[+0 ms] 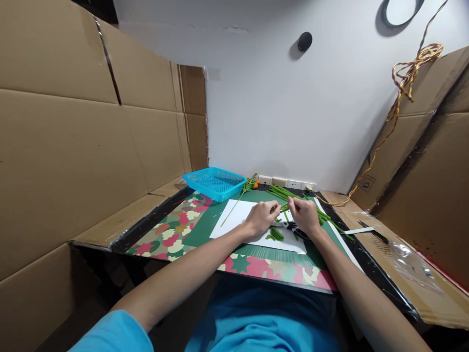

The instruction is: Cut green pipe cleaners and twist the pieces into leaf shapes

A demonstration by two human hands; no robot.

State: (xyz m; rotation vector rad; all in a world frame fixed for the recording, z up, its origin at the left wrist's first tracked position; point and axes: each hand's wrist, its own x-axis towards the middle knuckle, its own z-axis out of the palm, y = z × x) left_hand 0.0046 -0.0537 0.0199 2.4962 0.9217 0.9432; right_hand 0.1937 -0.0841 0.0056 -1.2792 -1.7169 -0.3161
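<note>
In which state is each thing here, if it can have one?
Left hand: fingers curled closed, grip unclear.
Right hand: likewise.
White paper: flat, partly covered.
Short green pieces: heaped on the paper.
Long green stems: lying bunched.
Black-and-white tool: partly hidden; open or shut unclear.
Blue basket: upright, open-topped.
Yellow cable: partly bunched.
Plastic bag: lying down.

Mat [205, 230] on table [370, 266]; paper [242, 212] on mat. Basket [210, 192] at the far left, flower [255, 184] immediately right of it. Long stems [280, 192] lie behind and right of the paper; short pieces [276, 234] lie on it. Sockets [293, 184] line the wall [264, 112] behind. Cardboard [146, 137] stands left and right; plastic bag [414, 269] lies right of table.
</note>
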